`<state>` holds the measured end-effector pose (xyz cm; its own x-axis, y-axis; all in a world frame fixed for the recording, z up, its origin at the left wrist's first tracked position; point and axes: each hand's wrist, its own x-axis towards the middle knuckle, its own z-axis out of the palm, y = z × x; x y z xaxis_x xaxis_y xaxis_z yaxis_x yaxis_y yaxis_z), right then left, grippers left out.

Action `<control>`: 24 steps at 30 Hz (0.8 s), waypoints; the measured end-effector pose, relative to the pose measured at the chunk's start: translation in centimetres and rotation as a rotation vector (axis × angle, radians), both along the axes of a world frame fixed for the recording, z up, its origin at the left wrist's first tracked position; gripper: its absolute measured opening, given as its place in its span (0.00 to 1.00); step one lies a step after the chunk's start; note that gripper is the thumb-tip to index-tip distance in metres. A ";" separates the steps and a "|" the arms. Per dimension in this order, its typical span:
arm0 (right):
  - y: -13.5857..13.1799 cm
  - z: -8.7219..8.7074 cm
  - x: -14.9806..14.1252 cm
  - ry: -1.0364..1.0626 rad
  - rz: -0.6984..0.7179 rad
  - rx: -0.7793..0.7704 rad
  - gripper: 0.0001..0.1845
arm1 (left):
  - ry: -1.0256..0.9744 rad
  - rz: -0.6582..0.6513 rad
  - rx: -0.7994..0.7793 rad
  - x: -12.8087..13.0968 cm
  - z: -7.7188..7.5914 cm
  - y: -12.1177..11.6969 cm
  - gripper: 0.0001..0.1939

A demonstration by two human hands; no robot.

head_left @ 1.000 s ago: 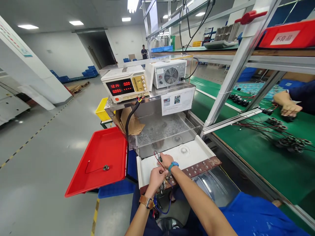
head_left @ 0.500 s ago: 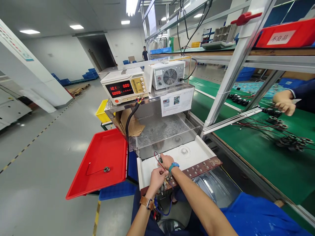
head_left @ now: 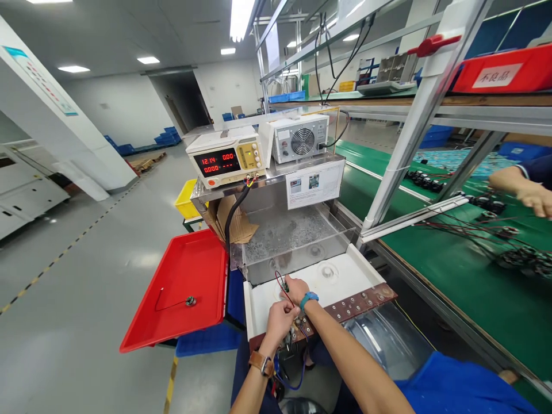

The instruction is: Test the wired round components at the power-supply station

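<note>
My right hand [head_left: 297,289], with a blue band at the wrist, is closed around a small motor [head_left: 285,286] with a green board, mostly hidden by the fingers, over the white fixture tray [head_left: 353,270]. A thin red and dark wire [head_left: 276,277] loops up from the motor and runs back toward me. My left hand [head_left: 279,322], wearing a watch on a brown strap, pinches the wire's end at the brown terminal strip [head_left: 362,299]. Clips and blue leads [head_left: 297,382] hang below the strip, partly covered by that hand.
A power supply [head_left: 226,158] with red digits stands on the metal shelf. At left, a red tray [head_left: 194,264] holds one wired motor [head_left: 190,301]. On the green conveyor [head_left: 466,287] lie wired motors [head_left: 526,259], near another person's hand [head_left: 532,195]. A clear cover [head_left: 302,253] rises behind the fixture.
The camera view has shifted slightly. My hands keep nearly the same grip and place at the strip. The other person's hand has moved right. The display went from 12.1 to 12.14.
</note>
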<state>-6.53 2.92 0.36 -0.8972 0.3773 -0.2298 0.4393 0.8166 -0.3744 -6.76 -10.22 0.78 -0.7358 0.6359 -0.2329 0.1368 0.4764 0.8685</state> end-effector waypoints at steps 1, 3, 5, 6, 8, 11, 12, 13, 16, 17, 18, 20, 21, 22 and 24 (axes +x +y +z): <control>0.0 0.0 0.0 0.006 0.001 -0.001 0.22 | -0.005 0.003 0.003 0.0 0.0 0.0 0.11; 0.0 -0.2 0.0 0.015 0.000 -0.002 0.22 | -0.015 0.008 0.017 0.1 0.1 0.0 0.10; 0.0 -0.3 0.0 0.025 0.000 -0.003 0.22 | -0.017 0.017 0.025 0.1 0.1 -0.1 0.09; -0.1 -0.4 0.0 0.029 0.000 -0.004 0.22 | -0.018 0.022 0.030 0.2 0.2 -0.1 0.09; -0.1 -0.5 0.0 0.034 0.001 -0.005 0.22 | -0.021 0.033 0.038 0.2 0.3 -0.1 0.08; -0.2 -0.7 0.0 0.036 0.002 -0.001 0.22 | -0.022 0.051 0.048 0.4 0.4 0.0 0.07; -0.3 -0.8 -0.1 0.039 0.001 0.003 0.21 | -0.021 0.056 0.049 0.4 0.4 0.0 0.07; -0.3 -0.9 -0.1 0.044 -0.001 0.006 0.21 | -0.021 0.061 0.051 0.4 0.4 0.0 0.07; -0.4 -1.2 -0.2 0.060 -0.008 0.003 0.21 | -0.017 0.074 0.051 0.5 0.5 0.0 0.07; -0.4 -1.2 -0.1 0.066 -0.008 -0.001 0.21 | -0.013 0.081 0.051 0.5 0.5 0.0 0.07; -0.4 -1.2 -0.2 0.073 -0.007 -0.005 0.21 | -0.008 0.089 0.050 0.5 0.5 0.0 0.07; -0.3 -1.1 -0.2 0.085 -0.006 -0.008 0.21 | 0.003 0.102 0.051 0.5 0.5 0.1 0.07; -0.3 -1.0 -0.3 0.088 -0.005 -0.008 0.21 | 0.008 0.103 0.054 0.4 0.6 0.2 0.08; -0.3 -0.9 -0.4 0.088 -0.007 -0.008 0.22 | 0.012 0.099 0.057 0.4 0.6 0.2 0.08; -0.5 -0.4 -0.4 0.085 -0.019 -0.005 0.22 | 0.016 0.069 0.060 0.3 0.8 0.2 0.11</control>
<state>-6.89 2.41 0.00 -0.9061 0.3935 -0.1553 0.4213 0.8065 -0.4147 -6.48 -10.03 1.54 -0.7816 0.5960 -0.1840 0.1194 0.4325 0.8937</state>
